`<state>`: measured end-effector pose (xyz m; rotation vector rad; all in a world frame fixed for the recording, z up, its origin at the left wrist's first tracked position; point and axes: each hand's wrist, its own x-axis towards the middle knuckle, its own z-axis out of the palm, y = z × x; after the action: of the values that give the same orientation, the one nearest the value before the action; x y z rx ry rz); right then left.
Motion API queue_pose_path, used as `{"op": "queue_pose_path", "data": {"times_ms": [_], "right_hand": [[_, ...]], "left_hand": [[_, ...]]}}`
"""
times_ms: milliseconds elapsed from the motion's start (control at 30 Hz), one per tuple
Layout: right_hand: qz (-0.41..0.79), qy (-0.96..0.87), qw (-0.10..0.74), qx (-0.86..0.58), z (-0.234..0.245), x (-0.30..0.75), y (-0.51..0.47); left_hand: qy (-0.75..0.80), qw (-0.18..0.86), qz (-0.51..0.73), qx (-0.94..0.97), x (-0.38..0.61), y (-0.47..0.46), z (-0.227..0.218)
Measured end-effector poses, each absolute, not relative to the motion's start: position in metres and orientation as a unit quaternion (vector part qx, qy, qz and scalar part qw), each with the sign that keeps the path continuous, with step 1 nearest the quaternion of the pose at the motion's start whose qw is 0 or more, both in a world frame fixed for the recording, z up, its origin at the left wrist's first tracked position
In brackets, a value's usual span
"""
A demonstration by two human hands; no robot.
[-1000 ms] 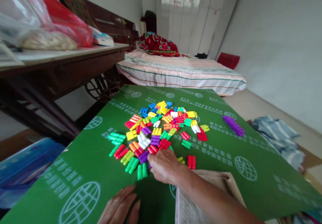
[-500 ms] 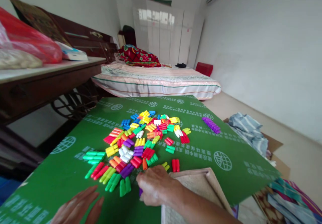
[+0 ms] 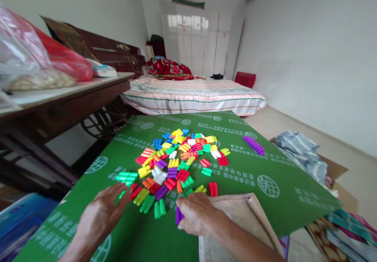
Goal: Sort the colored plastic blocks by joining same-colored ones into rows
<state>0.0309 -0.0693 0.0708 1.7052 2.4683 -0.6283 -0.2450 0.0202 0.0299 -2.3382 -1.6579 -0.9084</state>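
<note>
A heap of small coloured plastic pieces (image 3: 176, 160) lies spread over a green printed board (image 3: 265, 199). My right hand (image 3: 196, 215) rests at the heap's near edge, its fingers closed on a purple piece (image 3: 178, 215). My left hand (image 3: 101, 213) reaches in from the lower left with fingers stretched out, the fingertips touching green and red pieces (image 3: 129, 189). A row of joined purple pieces (image 3: 254, 144) lies apart at the far right of the board.
A beige folded cloth (image 3: 238, 222) lies under my right forearm. A dark wooden table (image 3: 61, 105) with plastic bags stands to the left, a bed (image 3: 194, 95) behind. Folded clothes (image 3: 303, 152) and a cardboard box sit right of the board.
My left hand moved forward from the board's near edge to the green and red pieces. My right hand drew back slightly with a purple piece in its fingers.
</note>
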Motion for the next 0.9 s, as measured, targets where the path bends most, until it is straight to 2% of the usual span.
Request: {"op": "queue_pose_path", "data": {"times_ms": [133,567,800,900], "right_hand": [[-0.216,0.790,0.025,0.573,0.069,0.032,-0.076],[-0.274,0.755,0.005,0.595,0.062,0.039,-0.087],[-0.303,0.712,-0.113,0.623,0.059,0.068,-0.078],[-0.294,0.687,-0.138,0.650,0.057,0.089,-0.068]], "left_hand": [[-0.614,-0.009,-0.196,-0.764,-0.241,0.040,0.041],[-0.718,0.034,-0.141,-0.681,-0.244,0.105,0.036],[-0.735,0.041,-0.114,-0.667,-0.251,0.138,0.028],[-0.735,0.031,-0.104,-0.670,-0.250,0.150,0.023]]}}
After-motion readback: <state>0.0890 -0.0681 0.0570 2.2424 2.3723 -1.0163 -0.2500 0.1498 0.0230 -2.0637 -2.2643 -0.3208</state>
